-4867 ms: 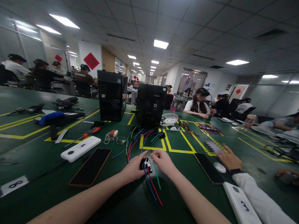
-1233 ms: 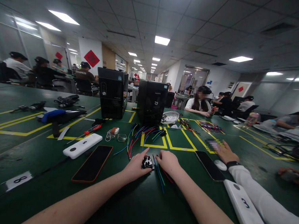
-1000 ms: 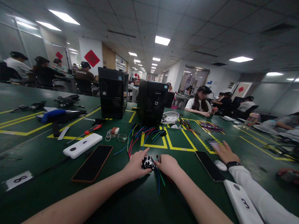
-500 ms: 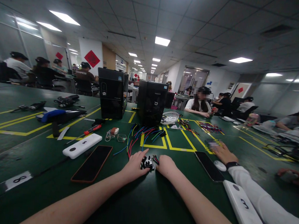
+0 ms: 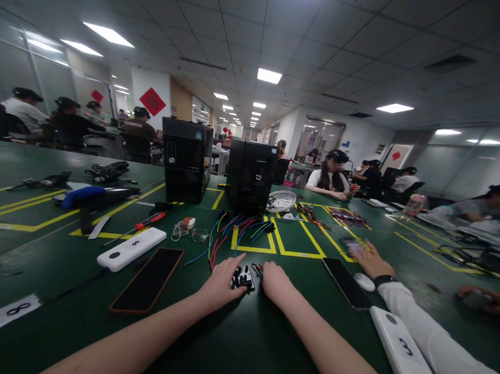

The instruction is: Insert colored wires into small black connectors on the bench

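Note:
A small white board with black parts on it (image 5: 246,279) lies on the green table in front of me. My left hand (image 5: 221,278) grips its left side, thumb at the near edge and index finger stretched along the far side. Just to the right, my right hand (image 5: 276,282) is closed, with short thin wire ends (image 5: 257,269) sticking out from its fingers toward the board. Its fingertips are partly hidden. Beyond both hands lies a loose bundle of blue, red, green and yellow wires (image 5: 230,225).
Two black computer towers (image 5: 185,163) stand at the back. Left are a phone (image 5: 147,281), a white power bank (image 5: 132,250), a red screwdriver (image 5: 150,220) and glasses (image 5: 199,236). Another phone (image 5: 346,283), a white mouse (image 5: 364,282) and a co-worker's arm (image 5: 419,321) are right.
The view has tilted up a little and turned slightly right. Both hands keep nearly the same pose at the board, the right one slightly farther from it.

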Demonstrator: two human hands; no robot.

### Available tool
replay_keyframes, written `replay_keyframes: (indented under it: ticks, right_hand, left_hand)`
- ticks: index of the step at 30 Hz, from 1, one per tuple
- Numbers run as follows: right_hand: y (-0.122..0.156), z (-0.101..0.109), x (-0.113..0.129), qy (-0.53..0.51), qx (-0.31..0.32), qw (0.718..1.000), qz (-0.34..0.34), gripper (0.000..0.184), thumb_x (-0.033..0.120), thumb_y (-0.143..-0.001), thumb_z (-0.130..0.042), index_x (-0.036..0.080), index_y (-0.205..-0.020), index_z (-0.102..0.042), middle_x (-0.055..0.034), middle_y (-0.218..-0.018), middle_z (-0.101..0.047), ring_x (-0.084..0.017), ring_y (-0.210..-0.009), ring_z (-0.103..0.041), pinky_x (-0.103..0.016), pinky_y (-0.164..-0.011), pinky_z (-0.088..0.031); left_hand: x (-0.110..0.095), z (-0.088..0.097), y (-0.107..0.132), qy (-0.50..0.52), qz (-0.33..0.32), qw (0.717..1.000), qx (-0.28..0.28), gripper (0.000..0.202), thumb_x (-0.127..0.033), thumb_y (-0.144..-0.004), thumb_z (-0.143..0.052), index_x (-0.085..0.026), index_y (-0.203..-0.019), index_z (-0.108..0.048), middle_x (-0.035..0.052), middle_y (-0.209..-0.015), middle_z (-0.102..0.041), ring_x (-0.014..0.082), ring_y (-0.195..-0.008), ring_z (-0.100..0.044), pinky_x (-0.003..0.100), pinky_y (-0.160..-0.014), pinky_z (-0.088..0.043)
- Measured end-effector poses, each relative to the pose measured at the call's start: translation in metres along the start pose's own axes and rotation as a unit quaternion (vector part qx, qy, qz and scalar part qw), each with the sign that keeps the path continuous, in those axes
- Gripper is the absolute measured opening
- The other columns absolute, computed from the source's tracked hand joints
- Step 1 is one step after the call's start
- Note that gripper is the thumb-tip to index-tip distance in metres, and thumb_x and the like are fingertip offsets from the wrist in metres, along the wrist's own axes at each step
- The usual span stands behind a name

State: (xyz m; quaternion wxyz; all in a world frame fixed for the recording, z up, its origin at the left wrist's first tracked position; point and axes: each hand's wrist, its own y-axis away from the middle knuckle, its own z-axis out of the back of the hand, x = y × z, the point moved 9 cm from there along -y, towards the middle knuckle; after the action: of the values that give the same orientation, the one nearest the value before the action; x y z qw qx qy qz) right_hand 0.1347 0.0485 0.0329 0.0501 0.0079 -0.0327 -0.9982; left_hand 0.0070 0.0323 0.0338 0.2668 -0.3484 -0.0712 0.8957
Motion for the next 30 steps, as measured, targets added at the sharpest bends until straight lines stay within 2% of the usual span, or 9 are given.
replay_keyframes:
  ticks: [3,7,10,13,17,22,25,28,30]
  right_hand:
    - [0.001,0.004,-0.002,-0.023,0.006,1.000,-0.004,0.027,0.005,-0.077,-0.043,0.009,-0.099,-0.058,-0.0172,-0.102,-0.060,-0.023,-0.094,-0.059,-0.030,-0.078,-0.043]
    - [0.004,0.012,-0.005,-0.029,0.001,0.999,-0.023,0.030,0.005,-0.078,-0.040,0.010,-0.105,-0.055,-0.0156,-0.099,-0.062,-0.023,-0.091,-0.060,-0.030,-0.075,-0.044]
    - [0.007,0.015,-0.003,-0.028,-0.003,0.999,-0.020,0.028,0.011,-0.080,-0.043,0.009,-0.105,-0.054,-0.0160,-0.099,-0.063,-0.023,-0.092,-0.060,-0.031,-0.075,-0.044]
    - [0.009,0.010,-0.002,-0.031,0.012,0.999,-0.020,0.026,0.016,-0.077,-0.050,0.009,-0.101,-0.057,-0.0158,-0.098,-0.063,-0.025,-0.091,-0.061,-0.030,-0.074,-0.045]
    - [0.006,0.001,-0.007,-0.012,0.036,0.999,-0.031,0.023,0.010,-0.076,-0.047,0.011,-0.093,-0.062,-0.0159,-0.099,-0.063,-0.024,-0.090,-0.062,-0.030,-0.074,-0.045]
    - [0.002,0.012,-0.019,-0.048,0.000,0.996,-0.076,0.030,0.015,-0.079,-0.045,0.009,-0.107,-0.052,-0.0167,-0.096,-0.064,-0.024,-0.087,-0.062,-0.029,-0.069,-0.045]
    - [0.006,0.027,-0.008,-0.077,-0.044,0.995,-0.041,0.030,0.019,-0.083,-0.040,0.010,-0.111,-0.046,-0.0142,-0.091,-0.065,-0.022,-0.084,-0.062,-0.028,-0.068,-0.043]
    - [0.015,0.035,0.014,-0.091,-0.073,0.993,0.014,0.031,0.037,-0.083,-0.043,0.015,-0.103,-0.049,-0.0113,-0.089,-0.065,-0.022,-0.082,-0.062,-0.028,-0.067,-0.043]
    - [0.021,0.033,0.025,-0.077,-0.072,0.994,0.028,0.034,0.044,-0.078,-0.047,0.016,-0.099,-0.051,-0.0104,-0.088,-0.065,-0.024,-0.082,-0.062,-0.030,-0.067,-0.044]
  left_hand:
    - [0.000,0.000,0.000,0.006,0.001,1.000,0.003,0.076,-0.032,-0.069,-0.064,-0.024,-0.135,-0.027,0.0072,-0.110,-0.052,0.0254,-0.105,-0.047,0.038,-0.092,-0.033]
    - [0.000,0.001,0.000,0.011,0.005,1.000,0.003,0.076,-0.031,-0.068,-0.064,-0.024,-0.135,-0.027,0.0071,-0.110,-0.052,0.0251,-0.105,-0.047,0.037,-0.092,-0.033]
    - [0.000,0.001,0.000,0.010,0.000,1.000,-0.002,0.076,-0.032,-0.069,-0.064,-0.024,-0.134,-0.027,0.0071,-0.109,-0.053,0.0248,-0.104,-0.047,0.037,-0.092,-0.033]
    - [0.001,0.001,0.000,0.008,-0.009,1.000,-0.009,0.076,-0.033,-0.069,-0.064,-0.023,-0.134,-0.027,0.0068,-0.109,-0.053,0.0243,-0.103,-0.048,0.037,-0.091,-0.033]
    - [0.001,0.000,0.001,0.006,-0.015,1.000,-0.013,0.076,-0.032,-0.069,-0.065,-0.023,-0.134,-0.027,0.0065,-0.109,-0.053,0.0240,-0.103,-0.048,0.037,-0.091,-0.033]
    - [0.002,0.001,0.000,0.009,-0.005,1.000,-0.012,0.076,-0.033,-0.069,-0.065,-0.023,-0.135,-0.027,0.0072,-0.110,-0.054,0.0250,-0.104,-0.048,0.038,-0.092,-0.033]
    - [0.003,0.001,-0.001,0.013,0.000,1.000,-0.017,0.078,-0.032,-0.067,-0.067,-0.024,-0.134,-0.029,0.0075,-0.111,-0.054,0.0266,-0.105,-0.048,0.040,-0.092,-0.034]
    - [0.004,-0.001,-0.002,0.053,-0.009,0.998,-0.019,0.079,-0.028,-0.066,-0.068,-0.024,-0.135,-0.028,0.0075,-0.114,-0.054,0.0251,-0.103,-0.050,0.039,-0.091,-0.037]
    - [0.005,-0.005,-0.002,0.096,-0.017,0.995,-0.014,0.080,-0.025,-0.068,-0.066,-0.024,-0.136,-0.025,0.0079,-0.117,-0.052,0.0215,-0.096,-0.054,0.037,-0.089,-0.040]
